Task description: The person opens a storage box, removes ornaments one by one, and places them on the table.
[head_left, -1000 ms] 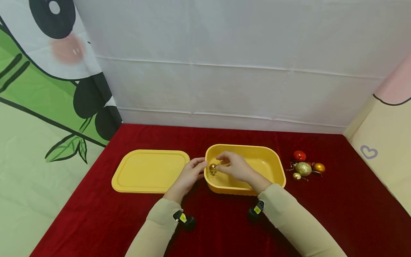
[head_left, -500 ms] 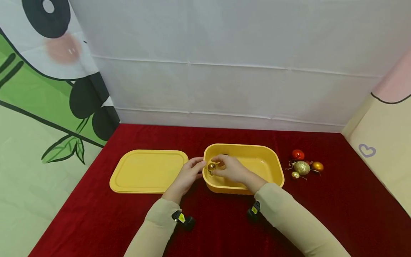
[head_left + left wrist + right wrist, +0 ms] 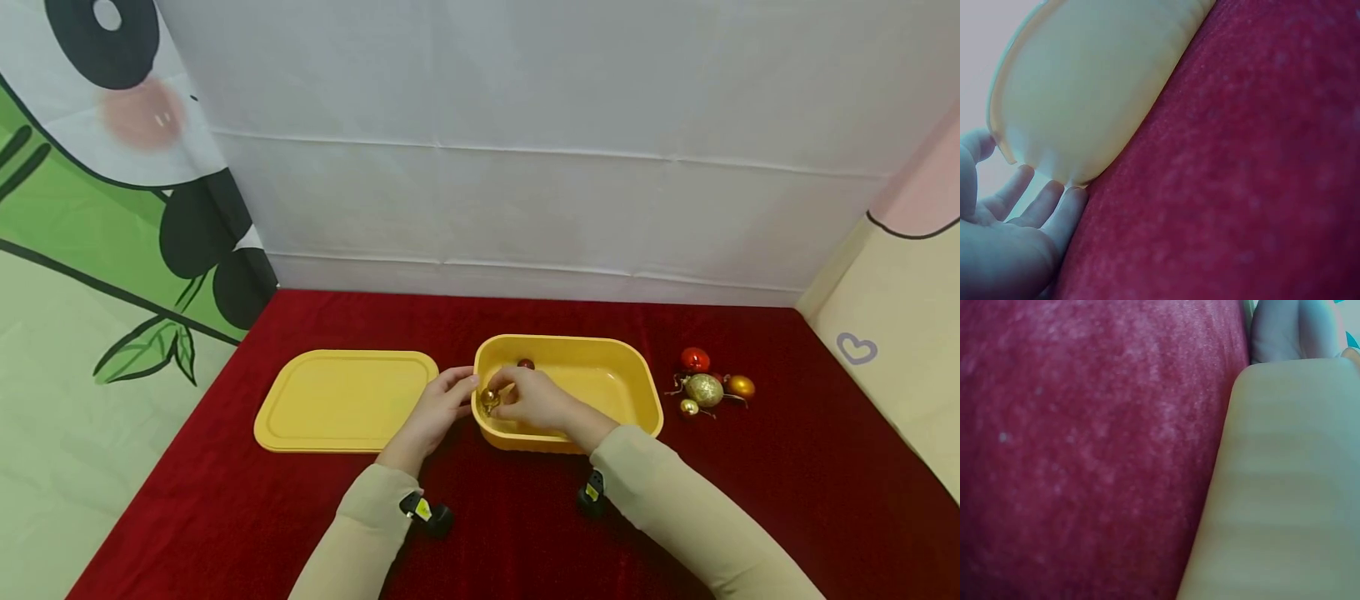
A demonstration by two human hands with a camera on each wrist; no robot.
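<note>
My left hand (image 3: pixel 437 408) is at the left end of the yellow box (image 3: pixel 637 379). In the left wrist view its thumb lies at the rim and the fingertips meet the outer wall (image 3: pixel 1091 81). My right hand (image 3: pixel 536 398) reaches inside the box, index finger and thumb around a shiny gold Christmas ball (image 3: pixel 490 397) in the left end. Behind the knuckles a dark red ball (image 3: pixel 527 364) shows against the back wall. In the right wrist view the box's ribbed side (image 3: pixel 1291 481) hides most of that hand.
A yellow lid (image 3: pixel 345 400) lies flat to the left. Right of the box several ornaments are grouped: a red ball (image 3: pixel 695 360), a glittery gold ball (image 3: pixel 704 390), an orange-gold ball (image 3: pixel 741 386) and a small gold one (image 3: pixel 689 407). Red cloth (image 3: pixel 510 533) covers the table.
My right hand has moved left within the box, its fingers coming around the gold ball. The dark red ball has come into sight behind it. My left hand keeps its place at the rim.
</note>
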